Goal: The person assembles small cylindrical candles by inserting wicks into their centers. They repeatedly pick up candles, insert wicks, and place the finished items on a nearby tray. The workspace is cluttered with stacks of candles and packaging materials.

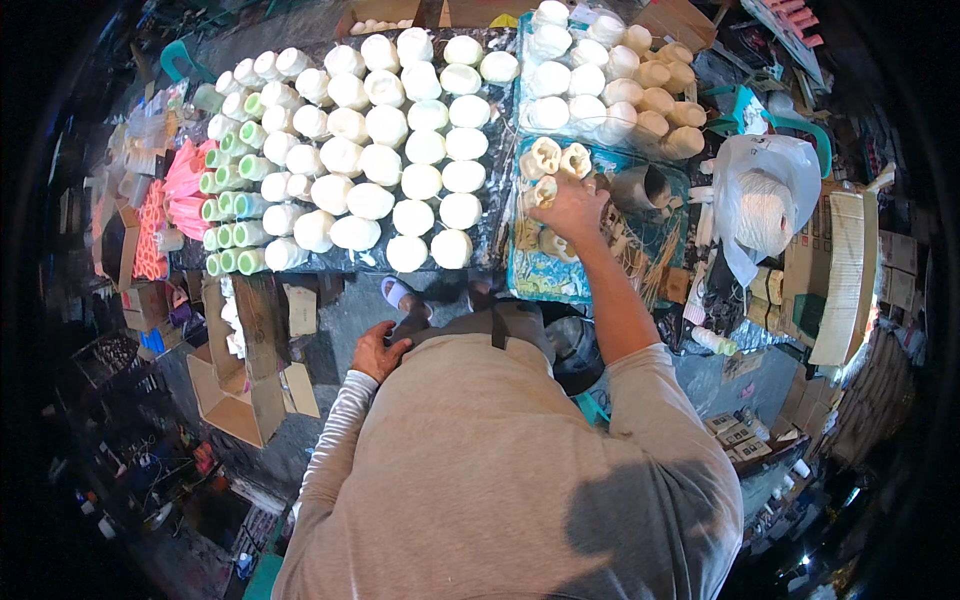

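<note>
My right hand (575,212) reaches over a wax-spattered turquoise tray (535,287), its fingers closed on a cream hollow wax-like piece (541,190). Two similar pieces with lobed openings, one of them a cream cup-like piece (546,152), sit just beyond my fingers. Another cream piece (556,245) lies nearer me on the tray. Beside my hand, a dark metal cylinder (641,188) lies tilted among loose wicks (660,262) and scraps. My left hand (378,352) hangs by my left thigh, holding nothing, with its fingers apart.
Rows of white rounded pieces (366,201) and green-rimmed cylinders (250,261) cover the dark table to the left. More cream pieces (622,92) stand behind the tray. At right is a bagged string spool (765,215). A cardboard box (235,400) stands by my left side.
</note>
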Tool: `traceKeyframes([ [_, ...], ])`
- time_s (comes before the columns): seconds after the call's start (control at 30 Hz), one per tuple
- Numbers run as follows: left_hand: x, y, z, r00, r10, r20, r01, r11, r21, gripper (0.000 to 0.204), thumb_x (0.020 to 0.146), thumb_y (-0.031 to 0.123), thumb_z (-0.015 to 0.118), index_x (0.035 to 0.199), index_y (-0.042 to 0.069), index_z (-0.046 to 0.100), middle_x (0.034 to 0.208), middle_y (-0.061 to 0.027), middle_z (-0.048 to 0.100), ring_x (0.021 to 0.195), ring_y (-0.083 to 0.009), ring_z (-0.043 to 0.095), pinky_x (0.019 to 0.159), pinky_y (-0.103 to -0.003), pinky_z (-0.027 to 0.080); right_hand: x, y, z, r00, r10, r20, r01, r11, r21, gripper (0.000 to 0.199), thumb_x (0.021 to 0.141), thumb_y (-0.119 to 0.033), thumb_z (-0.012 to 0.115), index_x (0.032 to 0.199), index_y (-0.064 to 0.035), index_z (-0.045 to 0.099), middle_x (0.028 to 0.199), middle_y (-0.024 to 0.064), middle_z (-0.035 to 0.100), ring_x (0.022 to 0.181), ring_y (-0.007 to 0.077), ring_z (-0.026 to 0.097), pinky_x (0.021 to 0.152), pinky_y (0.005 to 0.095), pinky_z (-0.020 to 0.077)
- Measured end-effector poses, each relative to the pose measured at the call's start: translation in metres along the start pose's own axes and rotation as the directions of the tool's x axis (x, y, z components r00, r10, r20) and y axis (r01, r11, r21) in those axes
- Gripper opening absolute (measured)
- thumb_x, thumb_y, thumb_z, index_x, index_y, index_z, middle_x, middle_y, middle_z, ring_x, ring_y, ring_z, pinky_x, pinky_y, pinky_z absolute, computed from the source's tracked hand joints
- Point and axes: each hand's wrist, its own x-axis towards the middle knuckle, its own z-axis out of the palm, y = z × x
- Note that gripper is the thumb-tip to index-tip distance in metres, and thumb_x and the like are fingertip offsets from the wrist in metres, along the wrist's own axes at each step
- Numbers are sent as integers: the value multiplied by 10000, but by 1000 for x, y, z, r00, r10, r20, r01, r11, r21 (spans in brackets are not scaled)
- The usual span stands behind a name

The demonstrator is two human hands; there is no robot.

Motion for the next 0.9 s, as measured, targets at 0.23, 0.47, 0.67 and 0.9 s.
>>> traceKeyframes([
  [0.23, -2, 8, 6, 1000, -8, -5, 8, 1000, -7, 631, 861, 404, 786, 1291, -43, 667, 1181, -281, 725, 1067, -407, 719, 930, -464, 573, -3, -2, 14, 997, -63, -54, 65, 997, 34, 777, 738, -502, 740, 1370, -71, 601, 1266, 197, 699, 1291, 395, 552, 1052, 590, 297],
  [0.47, -3, 15, 16, 1000, -16, 13, 17, 999, -50, 648, 863, 412, 780, 1309, -42, 658, 1212, -273, 714, 1074, -407, 715, 940, -462, 574, 11, 19, -8, 983, -76, 167, 46, 984, 172, 586, 843, -406, 681, 1390, -203, 637, 1356, 153, 685, 1297, 396, 584, 1026, 616, 402],
  [0.67, 0, 16, 22, 1000, 15, 22, -15, 1000, 3, 664, 858, 403, 788, 1330, -42, 644, 1223, -278, 708, 1085, -402, 714, 956, -455, 570, 32, 36, 12, 988, 37, 149, -71, 971, 230, 373, 935, -383, 656, 1242, -191, 742, 1224, 160, 737, 1188, 364, 666, 1010, 503, 496],
  [0.9, 15, 42, 26, 995, 81, 59, -79, 996, -45, 623, 867, 366, 795, 1320, -35, 646, 1244, -263, 707, 1106, -399, 711, 961, -457, 568, 31, 42, 28, 980, 200, -25, -179, 921, 345, 326, 941, -376, 634, 1168, -178, 757, 1126, 139, 770, 1094, 380, 703, 994, 577, 476],
])
